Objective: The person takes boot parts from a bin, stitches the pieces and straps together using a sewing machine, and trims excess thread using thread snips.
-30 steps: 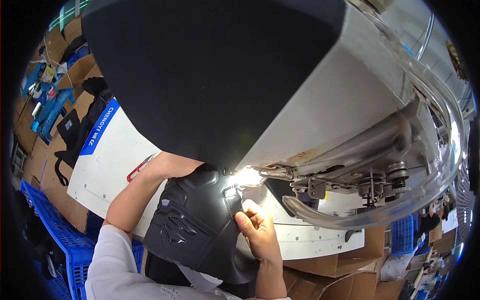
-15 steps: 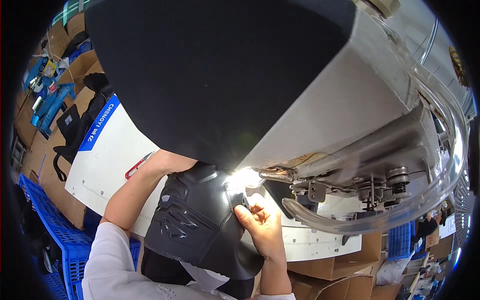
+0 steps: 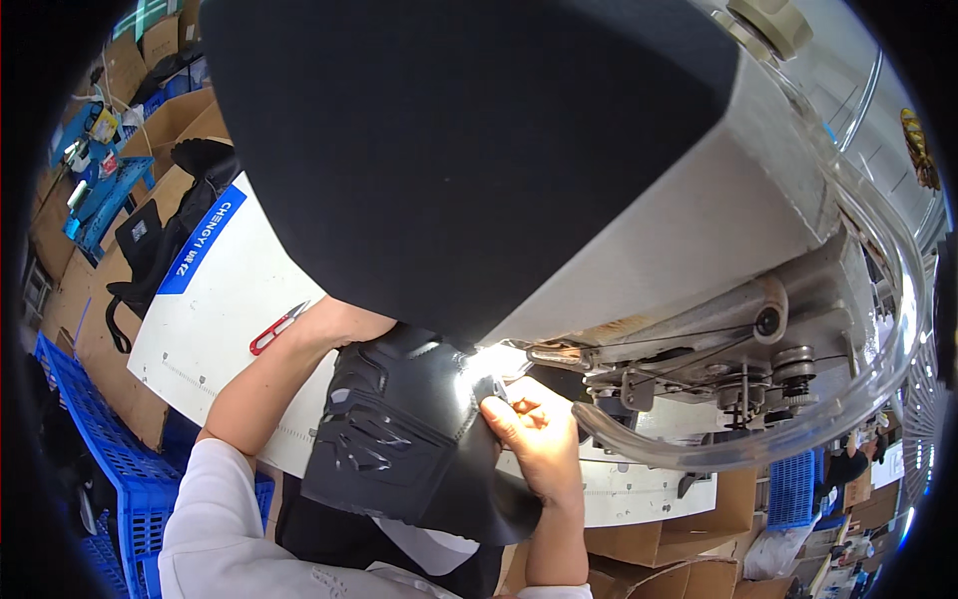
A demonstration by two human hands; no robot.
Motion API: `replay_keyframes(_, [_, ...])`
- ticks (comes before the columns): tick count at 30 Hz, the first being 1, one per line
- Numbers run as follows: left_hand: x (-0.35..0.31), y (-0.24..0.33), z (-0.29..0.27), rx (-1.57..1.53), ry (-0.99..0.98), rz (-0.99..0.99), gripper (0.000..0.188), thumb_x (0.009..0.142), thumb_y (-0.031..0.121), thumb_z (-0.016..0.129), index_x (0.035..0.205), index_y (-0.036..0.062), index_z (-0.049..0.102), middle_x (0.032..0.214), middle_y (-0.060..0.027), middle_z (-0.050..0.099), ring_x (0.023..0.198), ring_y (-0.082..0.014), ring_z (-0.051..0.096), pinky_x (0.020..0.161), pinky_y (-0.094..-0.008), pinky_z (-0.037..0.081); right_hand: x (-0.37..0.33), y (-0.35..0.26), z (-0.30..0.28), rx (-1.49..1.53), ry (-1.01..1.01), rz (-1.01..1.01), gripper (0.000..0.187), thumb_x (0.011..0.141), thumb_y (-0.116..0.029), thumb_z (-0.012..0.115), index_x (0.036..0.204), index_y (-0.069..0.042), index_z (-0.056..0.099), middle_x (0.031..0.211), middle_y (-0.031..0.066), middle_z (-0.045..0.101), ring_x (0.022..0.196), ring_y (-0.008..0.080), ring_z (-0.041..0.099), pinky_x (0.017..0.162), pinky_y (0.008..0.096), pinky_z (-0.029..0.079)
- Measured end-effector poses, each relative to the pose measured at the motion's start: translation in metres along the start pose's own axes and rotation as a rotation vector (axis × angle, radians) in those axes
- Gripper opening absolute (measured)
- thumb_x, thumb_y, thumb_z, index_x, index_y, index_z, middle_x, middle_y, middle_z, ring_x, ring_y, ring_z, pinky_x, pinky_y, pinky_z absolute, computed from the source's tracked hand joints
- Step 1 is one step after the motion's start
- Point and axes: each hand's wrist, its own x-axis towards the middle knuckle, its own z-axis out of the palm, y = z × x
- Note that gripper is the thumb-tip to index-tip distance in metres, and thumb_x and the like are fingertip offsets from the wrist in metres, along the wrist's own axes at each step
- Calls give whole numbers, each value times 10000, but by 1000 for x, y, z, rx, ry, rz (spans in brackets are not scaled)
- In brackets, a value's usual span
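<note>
A black moulded panel (image 3: 384, 444) overhangs the near edge of the table (image 3: 235, 270); the right hand (image 3: 540, 431), nearly closed, pinches its right margin. The left hand (image 3: 361, 321) is mostly hidden by the sewing-machine head (image 3: 459, 180); its grip cannot be told. Red snips (image 3: 288, 318) lie toward the table's left edge.

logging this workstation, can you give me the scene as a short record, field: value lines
right hand: pinching the edge of the black piece
left hand: mostly hidden by the sewing machine, grip not visible
lighting: bright glow on the black piece near the right hand
table: white, red scissors beside the left forearm
floor left: blue crate
right, beyond table: cardboard box
</note>
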Motion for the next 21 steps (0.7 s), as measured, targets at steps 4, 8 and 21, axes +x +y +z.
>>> replay_keyframes(4, [0,-28,5,105,33,194,181,817,-4,578,980,-45,644,909,-194,661,823,-318,636,743,-367,514,4,-7,-4,-13,-41,3,109,842,-94,708,884,-14,648,735,3,612,633,66,537,566,211,422])
replay_keyframes(8, [-16,-4,-5,178,29,255,164,816,-6,579,964,-44,641,896,-199,655,813,-328,634,722,-381,510,7,-14,-10,-21,-63,26,112,842,-110,708,873,-22,646,733,0,613,618,75,534,574,229,426])
replay_keyframes(21, [-129,109,47,359,51,449,436,869,203,550,1287,80,577,1344,-95,548,1273,-226,496,1098,-475,302,13,-11,-24,-218,-81,9,146,821,-156,725,849,-39,641,762,10,615,680,104,554,620,263,442])
